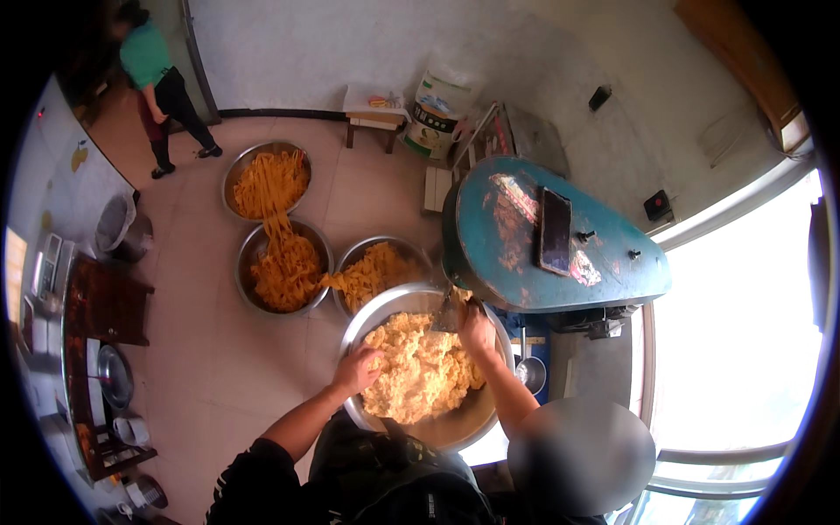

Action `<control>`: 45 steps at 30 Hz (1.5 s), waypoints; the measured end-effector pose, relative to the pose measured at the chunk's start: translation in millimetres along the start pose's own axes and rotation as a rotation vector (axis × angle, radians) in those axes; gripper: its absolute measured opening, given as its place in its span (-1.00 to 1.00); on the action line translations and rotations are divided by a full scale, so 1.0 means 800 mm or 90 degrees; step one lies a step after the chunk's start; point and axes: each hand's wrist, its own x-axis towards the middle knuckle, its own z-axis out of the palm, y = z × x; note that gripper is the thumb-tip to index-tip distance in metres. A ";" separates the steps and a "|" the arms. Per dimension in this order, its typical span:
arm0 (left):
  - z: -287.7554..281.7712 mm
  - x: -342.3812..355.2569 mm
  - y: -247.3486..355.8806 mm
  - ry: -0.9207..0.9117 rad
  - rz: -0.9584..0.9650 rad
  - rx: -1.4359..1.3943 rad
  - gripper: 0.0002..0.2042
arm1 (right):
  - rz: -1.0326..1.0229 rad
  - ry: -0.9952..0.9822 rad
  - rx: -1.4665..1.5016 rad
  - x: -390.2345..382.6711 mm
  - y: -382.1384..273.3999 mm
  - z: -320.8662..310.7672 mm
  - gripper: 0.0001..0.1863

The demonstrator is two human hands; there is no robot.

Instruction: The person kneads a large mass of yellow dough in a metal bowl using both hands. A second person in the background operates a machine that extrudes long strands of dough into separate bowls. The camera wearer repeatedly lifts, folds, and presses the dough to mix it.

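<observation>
A large metal basin point(354, 319) in front of me holds a heap of pale yellow, crumbly dough point(416, 367). At the left side of the heap, my left hand point(357, 371) has its fingers curled into the dough's edge. My right hand point(475, 331) is over the basin's far right part, closed on a scraper point(445, 317) with a flat, dark metal blade. The blade hangs tilted just above or against the dough; I cannot tell whether they touch.
A blue-green machine housing point(499, 227) with a phone point(555, 229) on top overhangs the basin's far right side. Beyond, metal bowls hold orange noodle strips point(289, 267). A low stool point(376, 118) and a sack point(435, 114) stand by the wall. A person point(162, 79) stands far left.
</observation>
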 end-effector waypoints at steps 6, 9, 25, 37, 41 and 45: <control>-0.008 -0.007 0.008 -0.014 -0.010 0.012 -0.65 | 0.025 -0.162 -0.034 0.007 -0.009 -0.016 -0.55; -0.006 -0.001 0.005 0.007 -0.008 0.002 -0.66 | -0.083 0.012 0.038 -0.020 0.020 -0.026 -0.59; 0.002 0.003 0.014 -0.012 -0.032 0.018 -0.65 | 0.049 -0.124 -0.027 0.014 0.005 0.001 -0.48; 0.055 0.179 0.138 -0.083 0.269 0.137 -0.54 | 0.036 -0.082 0.032 0.019 0.024 -0.028 -0.50; 0.067 0.224 0.173 -0.137 0.269 0.259 -0.56 | 0.061 -0.074 0.049 -0.008 0.057 -0.073 -0.59; 0.079 0.179 0.154 -0.191 0.220 0.117 -0.60 | -0.038 -0.024 0.138 -0.024 0.052 -0.086 -0.59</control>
